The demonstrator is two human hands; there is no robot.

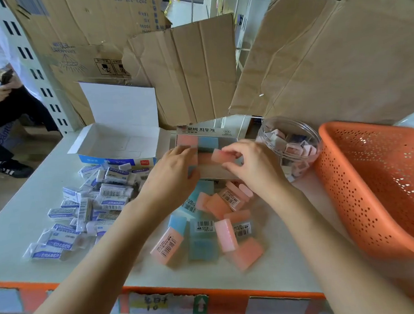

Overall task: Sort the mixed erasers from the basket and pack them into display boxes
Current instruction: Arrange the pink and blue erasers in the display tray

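Two boxes (115, 144), one basket (347, 127), one jar (291, 125).

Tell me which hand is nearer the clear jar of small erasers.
Right. The right hand pinches a pink eraser just left of the clear jar; the left hand is farther left, at the far end of the display box.

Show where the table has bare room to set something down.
Bare table lies left of the white eraser pile and open white box; along the front edge near that pile; and between the pastel erasers and the orange basket. Crowded: around the display box, where the left hand and right hand, pinching a pink eraser, meet beside the jar.
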